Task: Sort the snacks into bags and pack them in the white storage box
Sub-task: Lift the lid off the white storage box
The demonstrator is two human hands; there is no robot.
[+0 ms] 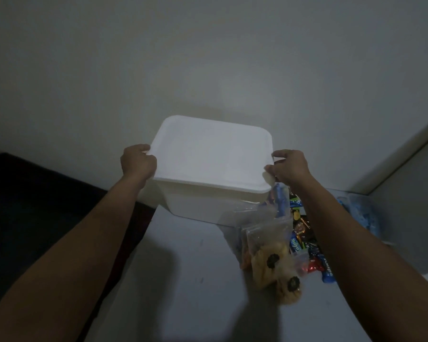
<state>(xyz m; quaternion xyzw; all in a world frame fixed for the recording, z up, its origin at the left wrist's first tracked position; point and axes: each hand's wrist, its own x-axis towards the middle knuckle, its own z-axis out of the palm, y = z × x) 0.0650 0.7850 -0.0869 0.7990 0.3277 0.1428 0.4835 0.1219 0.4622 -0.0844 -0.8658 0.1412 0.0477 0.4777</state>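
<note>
A white storage box (198,206) stands at the far end of the white table, its white lid (211,154) on top. My left hand (137,162) grips the lid's left edge and my right hand (290,166) grips its right edge. To the right of the box lie clear zip bags of biscuits (272,262) and a heap of wrapped snacks (304,238), partly hidden under my right forearm.
The white table (183,280) runs from the box toward me, its left edge dropping to a dark floor (35,206). A blue crumpled thing (366,213) lies at the far right. A pale wall (208,58) rises right behind the box.
</note>
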